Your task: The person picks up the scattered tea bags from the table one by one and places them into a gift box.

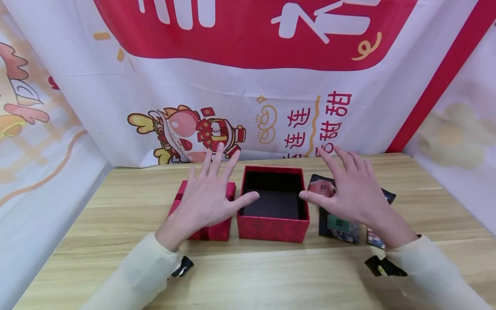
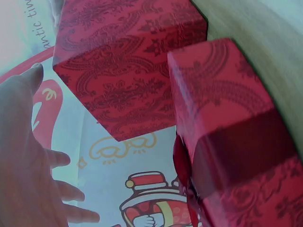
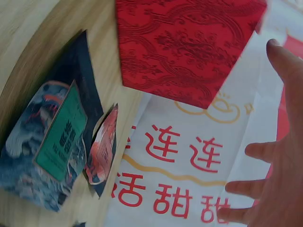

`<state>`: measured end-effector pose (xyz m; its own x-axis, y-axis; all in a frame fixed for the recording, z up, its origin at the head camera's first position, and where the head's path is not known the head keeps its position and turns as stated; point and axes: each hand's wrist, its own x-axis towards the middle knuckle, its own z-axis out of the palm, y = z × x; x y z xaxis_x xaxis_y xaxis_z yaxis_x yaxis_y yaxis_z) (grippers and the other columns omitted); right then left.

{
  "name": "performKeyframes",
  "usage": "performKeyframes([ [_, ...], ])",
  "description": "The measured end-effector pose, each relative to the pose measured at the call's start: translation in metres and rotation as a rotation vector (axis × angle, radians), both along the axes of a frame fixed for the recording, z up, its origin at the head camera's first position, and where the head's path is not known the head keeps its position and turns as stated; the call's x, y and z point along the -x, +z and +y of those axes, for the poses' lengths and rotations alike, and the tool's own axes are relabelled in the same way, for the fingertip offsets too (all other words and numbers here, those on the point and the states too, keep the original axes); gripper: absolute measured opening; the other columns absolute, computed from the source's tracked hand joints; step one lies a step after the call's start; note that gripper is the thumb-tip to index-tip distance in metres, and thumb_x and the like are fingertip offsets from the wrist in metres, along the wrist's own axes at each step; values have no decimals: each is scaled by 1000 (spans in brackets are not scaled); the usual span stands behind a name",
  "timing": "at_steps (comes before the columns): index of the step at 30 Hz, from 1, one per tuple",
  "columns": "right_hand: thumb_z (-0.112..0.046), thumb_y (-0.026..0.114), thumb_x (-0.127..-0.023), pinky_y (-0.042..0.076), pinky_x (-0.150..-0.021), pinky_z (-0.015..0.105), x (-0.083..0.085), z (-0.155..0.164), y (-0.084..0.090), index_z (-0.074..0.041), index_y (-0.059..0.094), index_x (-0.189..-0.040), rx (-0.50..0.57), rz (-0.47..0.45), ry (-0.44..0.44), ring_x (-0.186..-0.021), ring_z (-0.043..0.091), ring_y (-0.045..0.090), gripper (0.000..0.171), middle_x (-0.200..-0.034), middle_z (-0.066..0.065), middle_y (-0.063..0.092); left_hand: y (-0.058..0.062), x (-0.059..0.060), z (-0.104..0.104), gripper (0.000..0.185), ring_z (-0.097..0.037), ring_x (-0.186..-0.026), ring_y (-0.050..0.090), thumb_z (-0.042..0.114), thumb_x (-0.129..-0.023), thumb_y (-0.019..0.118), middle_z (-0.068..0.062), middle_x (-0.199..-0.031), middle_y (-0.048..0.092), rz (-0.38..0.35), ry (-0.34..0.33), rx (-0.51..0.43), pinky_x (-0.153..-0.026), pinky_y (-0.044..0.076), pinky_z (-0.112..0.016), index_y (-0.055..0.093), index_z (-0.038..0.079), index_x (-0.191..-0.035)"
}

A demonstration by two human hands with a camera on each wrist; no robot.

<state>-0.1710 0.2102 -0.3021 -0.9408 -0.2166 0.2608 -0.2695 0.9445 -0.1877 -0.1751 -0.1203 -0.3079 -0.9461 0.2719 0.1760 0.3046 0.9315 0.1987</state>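
Observation:
An uncovered red patterned box [image 1: 273, 229] with a black inside stands upright on the table. Left of it lies its red lid [image 1: 218, 230], crossed by a dark red ribbon [image 2: 246, 146]. My left hand [image 1: 207, 198] hovers over the lid, fingers spread, thumb toward the box. Spread in the same way, my right hand [image 1: 356, 196] is held above several small packets right of the box. One packet bears a green label [image 3: 61, 137]; a pinkish one [image 3: 103, 149] lies behind it. Another packet [image 1: 375, 239] is partly hidden under my right wrist. Neither hand holds anything.
The wood-grain table [image 1: 271, 275] reaches back to a white cloth [image 1: 97, 99] with red lettering and cartoon figures. More printed cloth hangs on both sides. Dark straps [image 1: 383, 266] sit at both wrists, by cream sleeves [image 1: 430, 271].

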Motion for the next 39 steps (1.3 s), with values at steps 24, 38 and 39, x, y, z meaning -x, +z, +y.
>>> performKeyframes([
  [24,-42,73,-100,25,-129,67,35,39,-18,-28,34,-167,767,-243,89,-156,34,34,79,-171,4,38,-17,-11,4,110,-25,-165,27,84,-85,63,11,-180,14,-274,-123,-305,-123,38,-67,12,38,-171],
  [38,-41,77,-97,29,-125,69,51,54,-47,-17,33,-168,650,-299,63,-152,43,37,87,-166,19,43,-22,-9,5,111,-26,-163,30,87,-84,61,14,-180,11,-266,-130,-269,-125,30,-70,15,35,-171],
  [39,-41,77,-97,29,-124,70,53,54,-50,-17,32,-168,634,-311,60,-152,44,37,87,-167,19,42,-22,-10,5,111,-26,-163,31,87,-84,61,14,-180,11,-268,-129,-268,-125,30,-70,15,35,-171],
])
